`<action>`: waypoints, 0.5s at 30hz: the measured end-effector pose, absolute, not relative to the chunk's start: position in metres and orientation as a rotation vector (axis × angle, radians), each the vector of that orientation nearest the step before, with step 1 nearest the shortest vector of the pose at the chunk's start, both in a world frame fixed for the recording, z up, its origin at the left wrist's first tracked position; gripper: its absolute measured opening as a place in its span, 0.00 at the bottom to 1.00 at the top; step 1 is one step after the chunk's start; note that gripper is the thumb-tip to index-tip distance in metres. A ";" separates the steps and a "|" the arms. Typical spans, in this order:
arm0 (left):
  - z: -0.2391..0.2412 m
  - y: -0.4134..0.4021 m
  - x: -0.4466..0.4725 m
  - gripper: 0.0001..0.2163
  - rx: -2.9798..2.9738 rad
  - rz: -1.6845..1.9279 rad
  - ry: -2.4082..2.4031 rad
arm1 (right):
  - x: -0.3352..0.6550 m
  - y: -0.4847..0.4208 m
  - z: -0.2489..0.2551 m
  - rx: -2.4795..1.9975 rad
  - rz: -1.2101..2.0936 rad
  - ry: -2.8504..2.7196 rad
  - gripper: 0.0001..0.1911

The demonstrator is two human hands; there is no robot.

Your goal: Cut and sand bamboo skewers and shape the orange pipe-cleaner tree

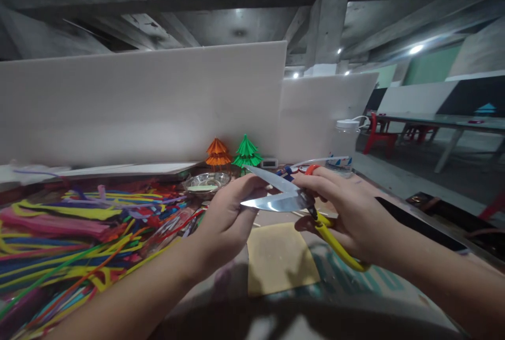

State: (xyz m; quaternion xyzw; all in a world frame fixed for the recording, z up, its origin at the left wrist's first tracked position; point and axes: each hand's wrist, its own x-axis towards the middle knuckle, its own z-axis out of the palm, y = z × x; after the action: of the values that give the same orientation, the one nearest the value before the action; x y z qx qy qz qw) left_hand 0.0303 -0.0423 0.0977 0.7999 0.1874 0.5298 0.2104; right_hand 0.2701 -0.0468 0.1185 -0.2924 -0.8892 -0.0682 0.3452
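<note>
My right hand [351,208] grips a pair of scissors [282,200] with a yellow handle loop, its blades spread apart and pointing left. The blade tips reach my left hand [231,213], whose fingers are curled together. Whatever those fingers hold is hidden behind the hand and the blades. Just behind the scissors shows a small dark blue piece [286,173], too unclear to name. Below both hands, a flat yellow square [280,261] lies on the table. Fuzzy craft stems [90,229] in many colours are heaped left of my left hand.
Behind the hands stand an orange tree ornament [218,153] and a green one [246,151], beside a clear bowl [207,181]. A white-lidded bottle [345,142] and a dark flat slab [420,224] are on the right. White panels [158,108] rise along the back edge.
</note>
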 end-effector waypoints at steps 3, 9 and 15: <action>0.099 -0.043 0.030 0.26 2.270 1.436 0.552 | 0.269 -0.048 0.118 -0.782 -0.151 -2.313 0.23; 0.104 -0.044 0.031 0.14 2.335 1.378 0.502 | 0.268 -0.049 0.118 -0.775 -0.136 -2.316 0.22; 0.103 -0.044 0.030 0.10 2.300 1.349 0.540 | 0.268 -0.050 0.119 -0.763 -0.118 -2.327 0.24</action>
State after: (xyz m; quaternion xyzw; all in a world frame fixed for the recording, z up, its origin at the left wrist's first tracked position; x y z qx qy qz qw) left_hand 0.0297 -0.0440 0.1030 0.8268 0.1942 0.4848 0.2089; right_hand 0.2684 -0.0504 0.1190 -0.2931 -0.8932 -0.0452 0.3382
